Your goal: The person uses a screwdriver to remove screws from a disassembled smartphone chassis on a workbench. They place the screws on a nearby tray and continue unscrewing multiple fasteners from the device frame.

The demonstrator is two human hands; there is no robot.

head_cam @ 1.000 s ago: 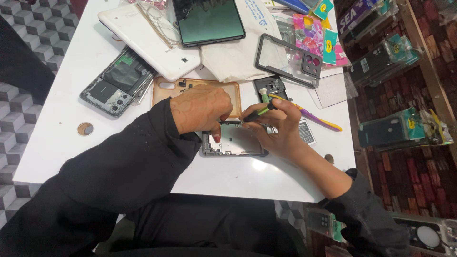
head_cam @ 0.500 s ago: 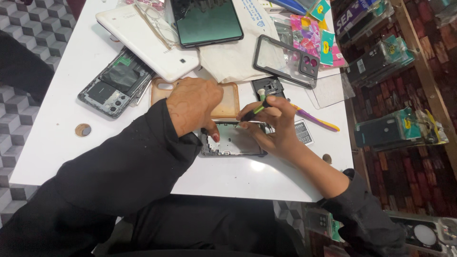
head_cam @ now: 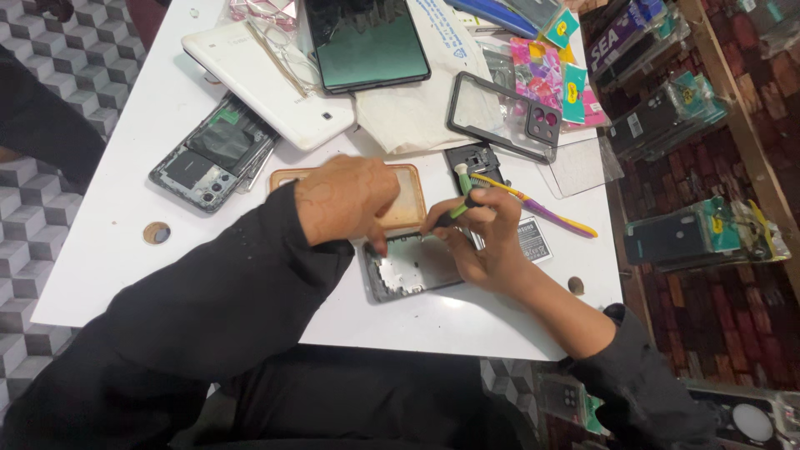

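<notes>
2 hands work an opened phone frame (head_cam: 414,267): left hand (head_cam: 350,200) fingertips press it, right hand (head_cam: 483,242) grips a green-handled screwdriver (head_cam: 461,200).

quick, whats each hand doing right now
Left hand: fingers curled, a fingertip pressing down on the opened phone frame.
Right hand: closed around a green-handled screwdriver.

Table: white top (head_cam: 125,275), seen from above, its edges running to left and bottom.
Floor: grey cube-pattern tiles (head_cam: 33,208) at left.
Right side: wooden rack (head_cam: 750,142) hung with packaged phone cases.
Light: even and bright, soft shadows.
</notes>
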